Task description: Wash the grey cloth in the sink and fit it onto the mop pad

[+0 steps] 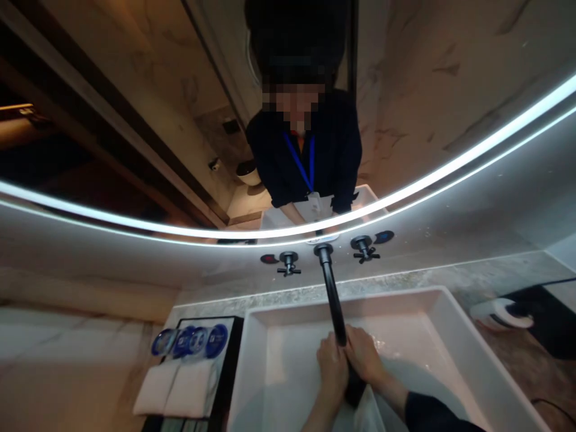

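Note:
A black faucet spout [333, 294] reaches out from the wall over a white rectangular sink [283, 336]. My left hand [332, 367] is closed against the spout's left side near its outer end. From the right, my right hand [362, 355] closes on the same stretch, so the two hands meet around it. The fingers are curled and partly hidden. Below them the dark end of the spout [355, 387] shows. A pale, translucent badge [369, 411] hangs close to my right wrist.
Black cross handles flank the spout, a left one [288, 264] and a right one [363, 249]. A tray [231, 345] left of the sink bears folded white towels [175, 387] and several blue round packets [216, 341]. A white appliance, possibly a hair dryer [499, 313], lies right. Above is a lit mirror [405, 150].

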{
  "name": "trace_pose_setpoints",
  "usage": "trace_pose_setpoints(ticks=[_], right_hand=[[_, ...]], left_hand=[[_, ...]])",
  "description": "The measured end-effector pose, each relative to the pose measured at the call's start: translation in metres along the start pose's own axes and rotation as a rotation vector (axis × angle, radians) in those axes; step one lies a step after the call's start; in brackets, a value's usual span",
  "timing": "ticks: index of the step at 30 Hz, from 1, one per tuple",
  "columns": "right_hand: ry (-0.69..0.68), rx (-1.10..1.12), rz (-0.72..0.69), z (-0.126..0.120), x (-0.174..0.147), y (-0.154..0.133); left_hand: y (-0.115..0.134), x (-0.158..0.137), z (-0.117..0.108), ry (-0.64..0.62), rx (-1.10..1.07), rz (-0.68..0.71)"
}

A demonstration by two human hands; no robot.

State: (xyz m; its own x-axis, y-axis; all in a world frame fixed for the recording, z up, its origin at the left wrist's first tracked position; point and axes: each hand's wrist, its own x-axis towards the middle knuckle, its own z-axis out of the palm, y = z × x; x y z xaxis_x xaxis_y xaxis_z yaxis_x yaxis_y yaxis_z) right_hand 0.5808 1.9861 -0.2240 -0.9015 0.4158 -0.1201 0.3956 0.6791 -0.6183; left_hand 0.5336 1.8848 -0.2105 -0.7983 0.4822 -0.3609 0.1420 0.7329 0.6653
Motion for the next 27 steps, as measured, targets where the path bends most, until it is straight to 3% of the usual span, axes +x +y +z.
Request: trace_pose_setpoints(ticks=[2, 5, 8, 11, 13, 15, 21, 24, 27], right_hand=[[-0.001, 0.008, -0.079, -0.003, -0.011, 0.006], [-0.05, 0.04, -0.184, -0.009, -0.028, 0.021], [-0.132, 0.05, -0.201, -0.02, -0.039, 0.037], [-0.283, 0.007, -0.185, -0.037, -0.036, 0.043], [-0.314, -0.038, -0.192, -0.052, -0.027, 0.041], [-0.24, -0.03, -0.206, -0.069, -0.017, 0.037], [0.151, 0.122, -0.226, -0.112, 0.002, 0.047], [0.152, 0.279, -0.209, -0.122, -0.002, 0.059], [0.121, 0.384, -0.1, -0.128, -0.01, 0.073]], left_hand=[[-0.001, -0.015, 0.0, 0.113, 0.071, 0.032], [-0.003, -0.037, -0.003, 0.157, 0.085, 0.11], [0.0, -0.044, -0.008, 0.122, 0.015, 0.144], [0.002, -0.031, -0.014, 0.039, -0.202, 0.059], [0.002, -0.017, -0.021, 0.011, -0.327, 0.003], [-0.001, -0.004, -0.034, 0.014, -0.386, -0.001], [-0.007, 0.012, -0.084, 0.035, -0.395, 0.093], [0.004, 0.014, -0.088, -0.021, -0.32, 0.175], [0.023, 0.017, -0.077, -0.072, -0.252, 0.257]])
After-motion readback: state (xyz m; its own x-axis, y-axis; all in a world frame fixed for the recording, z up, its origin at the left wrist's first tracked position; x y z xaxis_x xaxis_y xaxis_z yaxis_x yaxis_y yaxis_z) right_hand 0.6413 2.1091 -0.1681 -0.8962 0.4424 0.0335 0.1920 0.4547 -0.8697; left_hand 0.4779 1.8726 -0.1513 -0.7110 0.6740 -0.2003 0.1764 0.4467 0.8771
